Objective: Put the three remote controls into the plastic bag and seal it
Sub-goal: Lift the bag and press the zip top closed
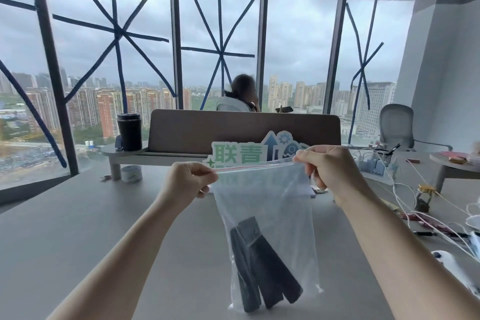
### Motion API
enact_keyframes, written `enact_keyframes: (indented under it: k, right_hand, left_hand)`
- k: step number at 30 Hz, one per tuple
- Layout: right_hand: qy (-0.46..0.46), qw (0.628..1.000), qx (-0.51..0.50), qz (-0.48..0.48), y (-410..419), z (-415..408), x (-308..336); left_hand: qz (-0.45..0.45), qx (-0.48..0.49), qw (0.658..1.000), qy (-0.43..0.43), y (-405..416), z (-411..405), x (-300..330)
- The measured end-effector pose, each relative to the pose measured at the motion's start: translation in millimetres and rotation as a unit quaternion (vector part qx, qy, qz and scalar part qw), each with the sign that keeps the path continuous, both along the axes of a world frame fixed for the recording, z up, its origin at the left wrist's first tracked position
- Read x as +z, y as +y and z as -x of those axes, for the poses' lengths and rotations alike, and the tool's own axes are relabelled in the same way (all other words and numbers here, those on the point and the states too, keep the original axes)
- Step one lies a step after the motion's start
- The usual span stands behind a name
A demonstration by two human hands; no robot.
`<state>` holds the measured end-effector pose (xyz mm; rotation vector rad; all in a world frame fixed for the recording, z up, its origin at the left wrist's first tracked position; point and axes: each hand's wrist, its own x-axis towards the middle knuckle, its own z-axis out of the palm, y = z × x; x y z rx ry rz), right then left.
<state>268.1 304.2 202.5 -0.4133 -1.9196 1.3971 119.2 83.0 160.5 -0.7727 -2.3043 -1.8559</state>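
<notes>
A clear plastic zip bag (265, 202) hangs in the air above the grey table (78, 228). Its red-lined top strip is stretched level between my hands. My left hand (188, 180) pinches the strip's left end, and my right hand (330, 166) pinches the right end. Three black remote controls (262, 267) lie fanned out inside the bag at its bottom, their lower ends pressing into the bottom corner. I cannot tell whether the zip strip is pressed closed along its whole length.
A green and blue sign (249, 153) stands just behind the bag against a brown divider (233, 127). A black tumbler (129, 131) and a tape roll (131, 173) sit at the far left. White cables (426, 205), a small jar (424, 196) and pens clutter the right. A person sits beyond the divider.
</notes>
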Motion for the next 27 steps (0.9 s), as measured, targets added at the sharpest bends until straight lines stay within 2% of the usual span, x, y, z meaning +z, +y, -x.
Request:
enact_keyframes:
  k: [3, 6, 8, 10, 12, 14, 20, 27]
  right_hand:
    - [-0.004, 0.999, -0.022, -0.029, 4.5, -9.1, -0.4]
    - [-0.011, 0.995, -0.069, -0.074, 6.1, -21.9, 1.7]
    - [-0.053, 0.975, -0.14, -0.166, 6.8, -30.8, 3.8]
    - [-0.082, 0.929, -0.208, -0.295, 0.4, -37.9, 8.0]
    - [-0.063, 0.902, -0.16, -0.396, -15.3, -38.6, 14.9]
    - [-0.08, 0.888, -0.078, -0.447, -28.4, -28.1, 19.4]
    - [-0.143, 0.898, 0.011, -0.416, -31.7, 3.9, 27.9]
    - [-0.153, 0.907, 0.045, -0.39, -30.6, 14.7, 29.4]
  left_hand:
    - [-0.028, -0.025, 0.997, -0.07, -0.1, -6.2, -3.2]
    - [-0.053, -0.044, 0.994, -0.089, 6.4, -13.1, -1.5]
    - [-0.065, -0.058, 0.993, -0.08, 12.4, -18.3, 2.4]
    - [-0.064, -0.075, 0.993, -0.063, 20.3, -26.4, 7.8]
    - [-0.055, -0.091, 0.993, -0.048, 29.1, -34.4, 13.7]
    - [-0.041, -0.1, 0.994, -0.035, 37.7, -41.2, 19.3]
    - [-0.028, -0.103, 0.994, -0.021, 45.2, -46.6, 26.2]
    - [-0.021, -0.091, 0.996, 0.005, 48.2, -45.6, 26.1]
